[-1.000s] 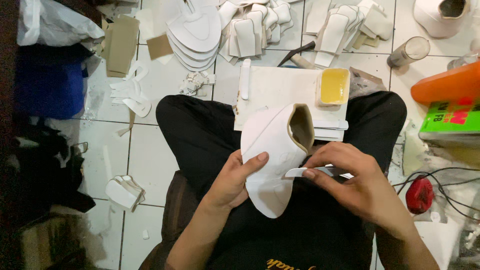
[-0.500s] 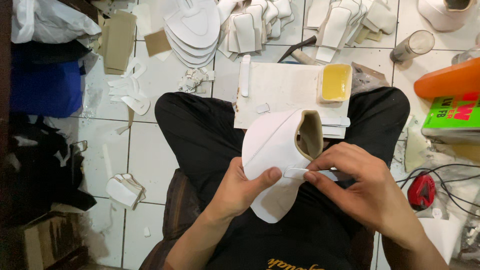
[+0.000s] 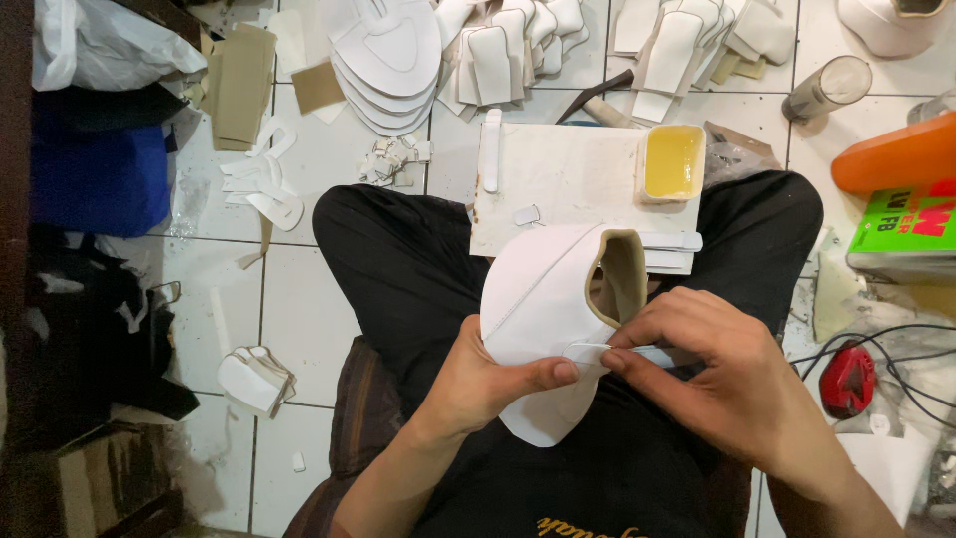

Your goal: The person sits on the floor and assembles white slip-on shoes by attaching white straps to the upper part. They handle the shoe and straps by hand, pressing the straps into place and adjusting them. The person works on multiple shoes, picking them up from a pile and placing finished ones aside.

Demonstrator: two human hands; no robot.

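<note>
White leather fills your grip: the shoe upper piece (image 3: 543, 319) sits above your lap, just in front of the white work board (image 3: 578, 189) on your knees; your left hand (image 3: 478, 384) cups it from below, thumb pressed flat on its face; your right hand (image 3: 722, 374) pinches a small white strip (image 3: 593, 351) narrowly against its edge, fingertips nearly meeting your left thumb; a yellow glue tub (image 3: 673, 162) rests on the board.

Ahead of both hands, white work board (image 3: 568, 189) across lap; glue tub (image 3: 673, 162) at its right corner, white strip (image 3: 491, 149) along left edge, middle bare. Beyond: stacked white cut pieces (image 3: 388, 60) crowd floor. Right side blocked by orange bottle (image 3: 891, 154), cables (image 3: 896, 344).
</note>
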